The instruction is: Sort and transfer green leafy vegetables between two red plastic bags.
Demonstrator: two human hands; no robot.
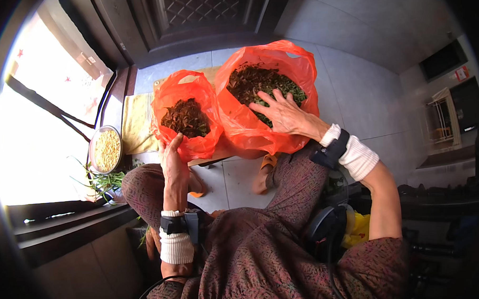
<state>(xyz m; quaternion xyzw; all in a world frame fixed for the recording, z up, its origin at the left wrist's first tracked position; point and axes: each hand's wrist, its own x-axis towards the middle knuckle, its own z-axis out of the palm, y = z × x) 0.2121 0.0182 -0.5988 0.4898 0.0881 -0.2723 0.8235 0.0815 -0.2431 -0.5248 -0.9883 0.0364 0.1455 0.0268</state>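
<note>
Two red plastic bags stand side by side on a low wooden table (211, 74). My left hand (173, 157) grips the near rim of the smaller bag (211, 111), thumb over the edge. Brown dried leaves (186, 119) lie inside that bag. Over the mouth of the larger bag (242, 123) my right hand (284, 113) is spread, fingers apart, resting on or just above green leaf pieces (291, 90). Darker brown leaf pieces (251, 80) fill the far left of the same bag. The palm hides some of the leaves beneath it.
A yellow towel (138, 123) lies left of the smaller bag. Beyond it sits a round bowl of pale yellow grains or kernels (107, 151), with green long-leaved plants (108, 183) below. A dark panelled door (203, 24) stands ahead. Yellow plastic (357, 228) shows by my right side.
</note>
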